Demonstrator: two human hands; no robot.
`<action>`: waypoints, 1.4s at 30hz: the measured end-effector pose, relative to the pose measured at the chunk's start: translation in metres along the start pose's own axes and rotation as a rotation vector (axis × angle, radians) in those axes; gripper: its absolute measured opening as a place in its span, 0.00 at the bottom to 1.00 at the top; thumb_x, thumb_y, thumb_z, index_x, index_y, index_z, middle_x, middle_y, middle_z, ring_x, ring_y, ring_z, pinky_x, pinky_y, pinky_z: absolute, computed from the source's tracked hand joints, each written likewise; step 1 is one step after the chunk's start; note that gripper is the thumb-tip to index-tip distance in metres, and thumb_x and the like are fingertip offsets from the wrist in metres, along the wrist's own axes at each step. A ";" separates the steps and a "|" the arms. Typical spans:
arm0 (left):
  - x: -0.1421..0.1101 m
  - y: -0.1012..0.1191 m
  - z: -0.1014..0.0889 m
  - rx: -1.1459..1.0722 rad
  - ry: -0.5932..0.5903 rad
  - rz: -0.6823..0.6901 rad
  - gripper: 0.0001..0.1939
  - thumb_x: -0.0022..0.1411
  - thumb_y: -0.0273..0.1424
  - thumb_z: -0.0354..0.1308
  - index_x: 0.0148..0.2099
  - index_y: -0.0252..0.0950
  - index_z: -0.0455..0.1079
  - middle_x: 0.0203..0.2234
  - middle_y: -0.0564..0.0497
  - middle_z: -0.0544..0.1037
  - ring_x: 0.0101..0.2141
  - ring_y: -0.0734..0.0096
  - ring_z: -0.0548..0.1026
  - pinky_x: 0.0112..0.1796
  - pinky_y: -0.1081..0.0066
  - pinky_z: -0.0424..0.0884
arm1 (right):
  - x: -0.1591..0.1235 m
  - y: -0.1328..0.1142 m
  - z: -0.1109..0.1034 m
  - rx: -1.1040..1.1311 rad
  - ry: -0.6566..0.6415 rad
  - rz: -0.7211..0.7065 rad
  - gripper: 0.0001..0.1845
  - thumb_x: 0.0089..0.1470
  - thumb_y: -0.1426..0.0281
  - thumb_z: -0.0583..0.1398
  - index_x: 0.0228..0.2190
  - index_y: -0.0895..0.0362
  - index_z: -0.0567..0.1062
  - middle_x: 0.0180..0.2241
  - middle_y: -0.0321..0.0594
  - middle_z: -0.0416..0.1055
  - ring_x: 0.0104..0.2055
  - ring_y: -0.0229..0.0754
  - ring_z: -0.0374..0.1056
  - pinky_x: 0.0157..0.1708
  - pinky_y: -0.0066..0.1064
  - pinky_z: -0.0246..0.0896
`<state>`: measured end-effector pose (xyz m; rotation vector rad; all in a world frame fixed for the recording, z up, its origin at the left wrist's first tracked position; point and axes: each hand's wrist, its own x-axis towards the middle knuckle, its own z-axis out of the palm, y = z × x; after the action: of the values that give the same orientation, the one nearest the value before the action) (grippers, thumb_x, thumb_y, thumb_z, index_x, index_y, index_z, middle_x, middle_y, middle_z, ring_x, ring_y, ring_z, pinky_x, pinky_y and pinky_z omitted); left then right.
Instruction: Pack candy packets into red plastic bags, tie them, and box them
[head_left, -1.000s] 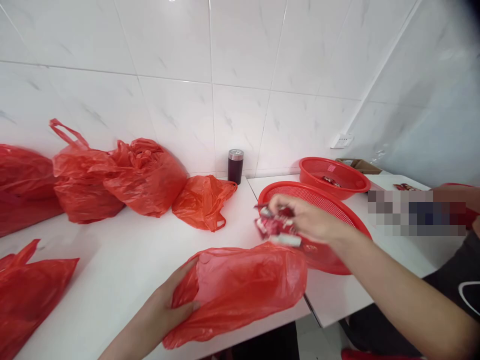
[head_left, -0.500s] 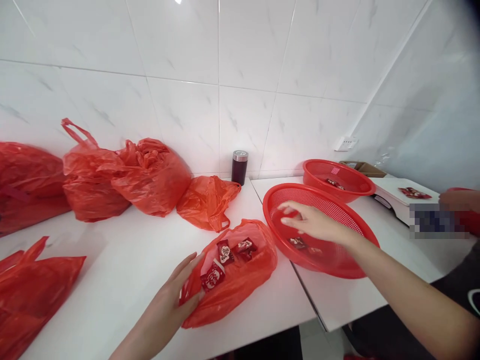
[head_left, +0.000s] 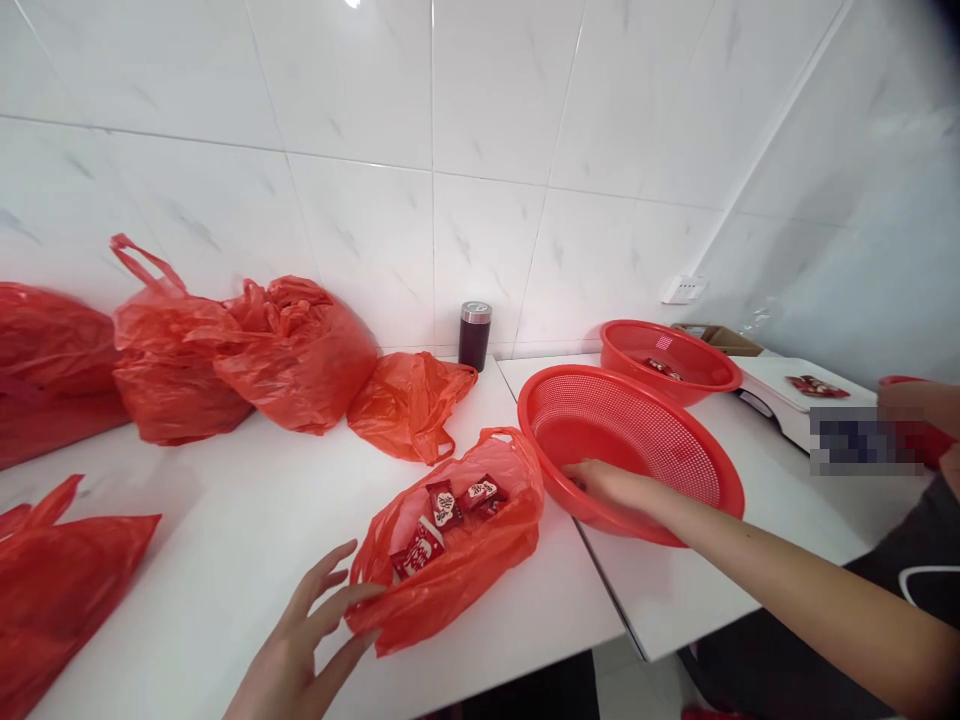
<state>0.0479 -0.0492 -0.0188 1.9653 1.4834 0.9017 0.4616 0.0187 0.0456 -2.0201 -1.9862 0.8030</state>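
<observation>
A red plastic bag (head_left: 480, 565) lies with its mouth spread on the white table, several small dark-red printed packets (head_left: 444, 505) inside. At its near left edge is my left hand (head_left: 304, 635), fingers apart, index finger and thumb touching the plastic. My right hand (head_left: 611, 487) reaches down into the nearer red perforated basket (head_left: 652, 420). Its fingers curl low against the basket's near left side, where their tips and anything between them are hidden. No packets show in the rest of that basket.
Full red bags (head_left: 300, 355) stand along the wall, with a crumpled red bag (head_left: 409, 400) and a dark tumbler (head_left: 475, 337) nearby. Farther right are a second red basket (head_left: 675, 375) with packets, a white scale (head_left: 776, 385) bearing packets, and another person's hand (head_left: 919, 405).
My right hand has dropped from above the basket into it, covering the packets seen there before. My left hand has shifted down and left on the bag's edge, its fingers spreading.
</observation>
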 end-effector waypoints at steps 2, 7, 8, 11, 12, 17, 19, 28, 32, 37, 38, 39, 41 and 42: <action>0.001 0.002 -0.002 -0.033 0.001 -0.007 0.13 0.60 0.44 0.55 0.43 0.50 0.76 0.59 0.51 0.62 0.49 0.55 0.72 0.38 0.66 0.79 | 0.010 -0.005 -0.011 0.036 0.041 -0.048 0.02 0.45 0.74 0.58 0.26 0.55 0.71 0.28 0.38 0.71 0.28 0.40 0.66 0.29 0.31 0.61; 0.004 0.005 -0.009 -0.019 -0.020 0.012 0.12 0.63 0.42 0.53 0.41 0.47 0.77 0.55 0.48 0.67 0.46 0.58 0.74 0.38 0.69 0.78 | 0.014 -0.055 -0.031 0.180 0.217 -0.205 0.06 0.54 0.69 0.54 0.36 0.54 0.67 0.35 0.37 0.67 0.36 0.40 0.65 0.33 0.29 0.64; 0.005 0.006 -0.010 0.004 -0.042 0.030 0.12 0.63 0.41 0.53 0.42 0.47 0.77 0.55 0.48 0.68 0.47 0.59 0.74 0.39 0.69 0.77 | 0.009 -0.071 -0.029 0.216 0.215 -0.277 0.08 0.55 0.68 0.54 0.38 0.53 0.67 0.36 0.36 0.67 0.36 0.39 0.66 0.35 0.30 0.65; 0.009 0.011 -0.014 0.052 -0.075 0.100 0.13 0.64 0.39 0.52 0.44 0.48 0.77 0.53 0.48 0.70 0.47 0.59 0.74 0.40 0.71 0.76 | -0.005 -0.112 -0.011 0.133 0.118 -0.478 0.17 0.53 0.67 0.58 0.46 0.49 0.69 0.41 0.38 0.67 0.41 0.41 0.66 0.41 0.33 0.64; 0.009 0.013 -0.016 0.054 -0.070 0.120 0.13 0.64 0.38 0.52 0.45 0.49 0.77 0.52 0.48 0.71 0.47 0.60 0.75 0.40 0.72 0.76 | -0.007 -0.121 -0.005 0.027 0.115 -0.505 0.22 0.52 0.67 0.60 0.50 0.47 0.68 0.45 0.40 0.65 0.44 0.44 0.66 0.43 0.35 0.63; 0.009 0.022 -0.024 -0.001 -0.066 0.113 0.14 0.65 0.38 0.51 0.47 0.48 0.76 0.41 0.48 0.76 0.37 0.65 0.77 0.22 0.80 0.69 | 0.015 -0.128 0.011 -0.460 0.308 -0.426 0.28 0.46 0.72 0.65 0.51 0.52 0.70 0.54 0.51 0.61 0.55 0.58 0.57 0.51 0.47 0.54; 0.012 0.020 -0.031 0.022 -0.082 0.135 0.14 0.65 0.39 0.51 0.47 0.47 0.76 0.39 0.48 0.76 0.33 0.67 0.77 0.21 0.80 0.68 | 0.030 -0.124 0.007 -0.461 0.265 -0.370 0.15 0.48 0.73 0.64 0.41 0.55 0.75 0.43 0.51 0.70 0.48 0.56 0.63 0.48 0.45 0.54; 0.061 0.039 -0.121 0.302 0.229 0.199 0.15 0.60 0.46 0.53 0.37 0.40 0.72 0.29 0.53 0.77 0.28 0.69 0.73 0.24 0.78 0.67 | 0.041 -0.134 -0.054 0.415 0.709 -0.483 0.09 0.58 0.64 0.54 0.39 0.54 0.67 0.27 0.33 0.68 0.32 0.37 0.67 0.33 0.28 0.61; 0.068 0.077 -0.148 0.256 0.187 0.286 0.15 0.58 0.44 0.56 0.34 0.37 0.70 0.29 0.54 0.75 0.29 0.72 0.70 0.25 0.80 0.66 | 0.025 -0.149 -0.063 0.587 0.559 -0.549 0.10 0.52 0.63 0.61 0.36 0.55 0.70 0.25 0.32 0.68 0.28 0.36 0.65 0.30 0.28 0.60; 0.078 0.094 -0.160 -0.405 0.074 0.152 0.12 0.61 0.39 0.55 0.36 0.34 0.71 0.41 0.50 0.78 0.43 0.64 0.73 0.43 0.69 0.72 | 0.008 -0.163 -0.077 0.602 0.555 -0.567 0.09 0.52 0.65 0.61 0.37 0.54 0.71 0.26 0.32 0.69 0.26 0.34 0.64 0.27 0.27 0.60; 0.081 0.095 -0.160 -0.577 0.017 0.124 0.13 0.63 0.38 0.53 0.38 0.34 0.72 0.43 0.50 0.78 0.46 0.62 0.74 0.45 0.65 0.72 | 0.006 -0.166 -0.080 0.569 0.511 -0.571 0.09 0.52 0.65 0.62 0.35 0.55 0.72 0.26 0.33 0.69 0.27 0.34 0.64 0.28 0.27 0.60; 0.084 0.097 -0.159 -0.730 -0.042 0.113 0.14 0.66 0.38 0.50 0.40 0.35 0.72 0.43 0.51 0.78 0.47 0.62 0.74 0.47 0.63 0.71 | 0.004 -0.168 -0.083 0.551 0.487 -0.577 0.08 0.52 0.66 0.62 0.35 0.55 0.72 0.26 0.33 0.69 0.27 0.34 0.64 0.28 0.27 0.60; 0.089 0.101 -0.154 -0.922 -0.108 0.110 0.14 0.69 0.36 0.45 0.44 0.39 0.71 0.41 0.54 0.79 0.46 0.67 0.75 0.47 0.65 0.72 | 0.000 -0.176 -0.086 0.567 0.501 -0.607 0.08 0.52 0.66 0.62 0.35 0.55 0.72 0.26 0.32 0.68 0.26 0.33 0.63 0.28 0.27 0.59; 0.091 0.104 -0.150 -0.951 -0.127 0.108 0.14 0.70 0.35 0.44 0.48 0.41 0.69 0.40 0.55 0.78 0.44 0.70 0.76 0.46 0.67 0.72 | -0.002 -0.181 -0.086 0.581 0.506 -0.627 0.08 0.53 0.66 0.62 0.35 0.55 0.72 0.26 0.32 0.68 0.26 0.33 0.63 0.27 0.27 0.59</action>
<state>0.0147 0.0116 0.1735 1.3423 0.6532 1.2024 0.3486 0.0508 0.2076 -1.0466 -1.6680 0.5513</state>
